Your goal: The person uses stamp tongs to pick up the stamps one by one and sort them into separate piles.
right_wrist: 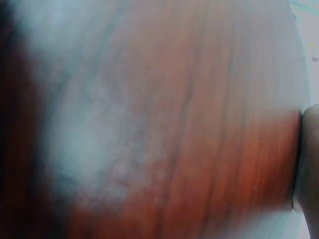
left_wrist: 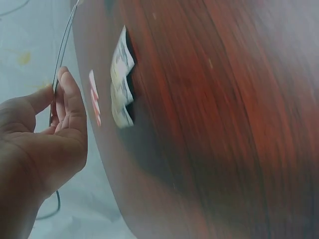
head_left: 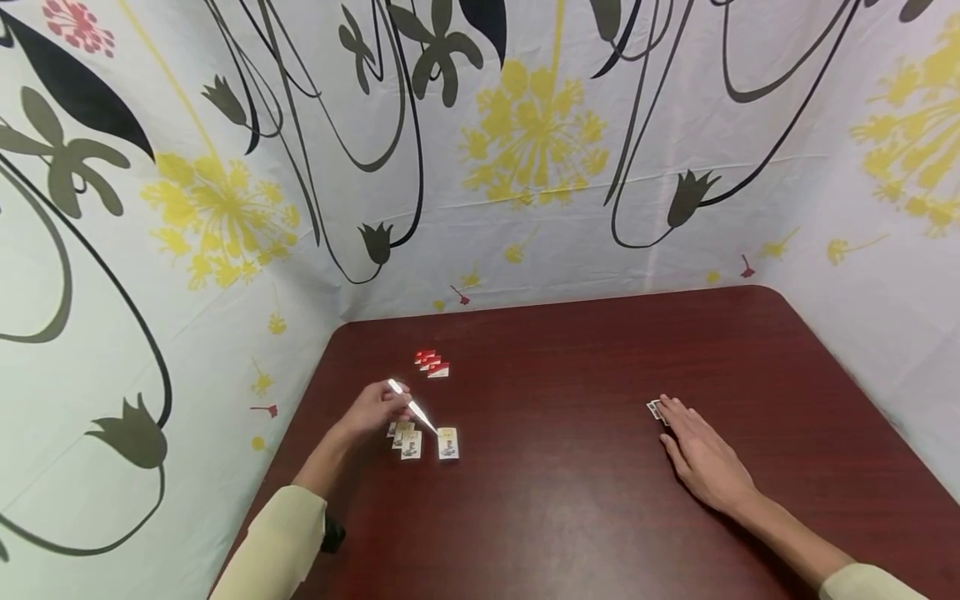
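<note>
Works at a glossy dark red table (head_left: 555, 367) backed by white cloth (head_left: 840, 292) with grey vines and yellow flower heads. Pinches slim, shiny tweezers (head_left: 415, 409) between thumb and fingers of the left hand (head_left: 377, 406), aiming the tips down and rightward at the upper edge of a lone yellow-and-white card (head_left: 447, 446). Sets that card on the table's left half, just right of three overlapping pale cards (head_left: 411, 447) and apart from them. Farther back, shows overlapping red-and-white cards (head_left: 432, 364). Well apart, at right, rests the right hand (head_left: 701, 458), fingers extended over small black-and-white cards (head_left: 653, 409) and curled round nothing visible.

Could knock the lone card askew if the tweezers press unevenly on its edge or slip off its face. Could also brush the pale cards out of line, given how near the left hand hangs to them. Might slide the covered cards across the smooth surface with any shift of the right hand.

Cannot tell whether the tweezer tips grip, touch or merely hover above the card. Cannot read the prints, nor count the cards mostly covered by the right fingers. In the left wrist view, cuts the tweezers off at the top border and shows cards at a steep slant. In the right wrist view, gives mainly blurred tabletop, with a sliver of skin at the right border.
</note>
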Demonstrator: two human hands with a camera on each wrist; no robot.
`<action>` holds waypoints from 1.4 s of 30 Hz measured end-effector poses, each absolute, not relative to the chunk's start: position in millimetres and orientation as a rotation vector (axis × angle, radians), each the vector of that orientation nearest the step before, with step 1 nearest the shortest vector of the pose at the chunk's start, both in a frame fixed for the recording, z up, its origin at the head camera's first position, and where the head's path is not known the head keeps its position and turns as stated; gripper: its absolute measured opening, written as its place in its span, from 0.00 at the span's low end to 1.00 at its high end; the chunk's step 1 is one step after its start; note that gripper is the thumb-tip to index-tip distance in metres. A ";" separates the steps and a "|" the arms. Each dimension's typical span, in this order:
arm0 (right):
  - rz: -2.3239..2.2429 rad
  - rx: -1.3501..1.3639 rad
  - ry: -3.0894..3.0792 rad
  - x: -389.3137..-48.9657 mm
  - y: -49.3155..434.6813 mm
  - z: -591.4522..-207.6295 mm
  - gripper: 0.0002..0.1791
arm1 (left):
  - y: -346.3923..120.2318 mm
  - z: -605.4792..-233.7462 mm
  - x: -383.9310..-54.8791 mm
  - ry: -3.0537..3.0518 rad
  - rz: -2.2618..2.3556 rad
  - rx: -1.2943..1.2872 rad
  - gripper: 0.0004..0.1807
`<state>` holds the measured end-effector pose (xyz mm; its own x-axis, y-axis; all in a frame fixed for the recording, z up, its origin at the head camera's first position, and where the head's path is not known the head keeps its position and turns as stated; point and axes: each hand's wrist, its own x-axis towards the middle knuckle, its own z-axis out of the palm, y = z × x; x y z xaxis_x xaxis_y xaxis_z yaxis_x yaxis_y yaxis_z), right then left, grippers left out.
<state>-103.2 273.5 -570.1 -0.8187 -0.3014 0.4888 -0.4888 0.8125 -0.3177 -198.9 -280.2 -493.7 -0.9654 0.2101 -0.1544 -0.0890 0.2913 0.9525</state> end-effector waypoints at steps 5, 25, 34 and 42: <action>0.609 0.591 -2.582 -102.9 273.5 -571.4 0.29 | -300.3 -491.9 -194.3 2.406 1.605 0.119 0.11; 0.605 0.593 -2.571 -102.4 275.5 -570.5 0.30 | -319.6 -482.6 -189.0 2.453 1.509 0.166 0.09; 0.600 0.598 -2.573 -102.8 275.8 -571.5 0.30 | -316.9 -483.4 -188.9 2.433 1.526 0.173 0.08; 0.602 0.589 -2.574 -102.6 276.6 -571.8 0.30 | -319.0 -481.6 -188.9 2.473 1.509 0.127 0.09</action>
